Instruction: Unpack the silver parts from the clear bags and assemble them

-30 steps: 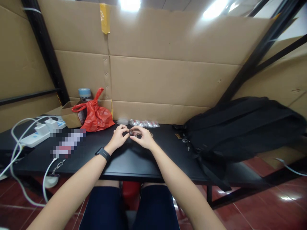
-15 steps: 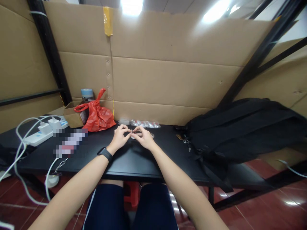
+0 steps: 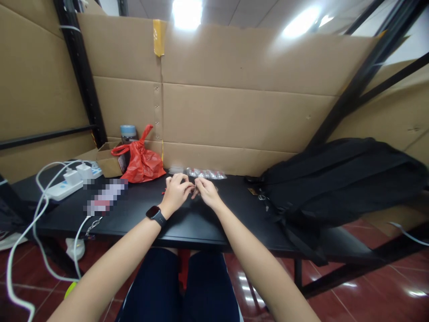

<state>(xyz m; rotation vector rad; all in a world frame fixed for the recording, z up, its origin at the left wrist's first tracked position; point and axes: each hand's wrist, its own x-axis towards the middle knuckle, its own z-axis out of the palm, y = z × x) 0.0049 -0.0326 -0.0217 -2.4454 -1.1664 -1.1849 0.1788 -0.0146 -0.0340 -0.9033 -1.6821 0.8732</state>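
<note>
My left hand (image 3: 176, 191) and my right hand (image 3: 207, 191) meet fingertip to fingertip just above the black table, near its middle. Both are closed in a pinch on something small and thin between them, too small to name. A small red bit (image 3: 163, 193) shows beside my left hand. Behind my fingers lies a clear plastic strip of shiny pieces (image 3: 206, 173), with a clear packet (image 3: 176, 170) to its left. A dark watch (image 3: 156, 214) is on my left wrist.
On the left stand a red plastic bag (image 3: 143, 163), an open cardboard box (image 3: 109, 163), a blue-lidded jar (image 3: 128, 131) and a white power strip (image 3: 63, 190) with cables. A black backpack (image 3: 342, 179) fills the right side. Cardboard panels (image 3: 241, 112) wall the back.
My right hand has turned, its fingers now pointing more downward and folded closer together. The small red bit now shows beside my left hand. The whole view has shifted slightly.
</note>
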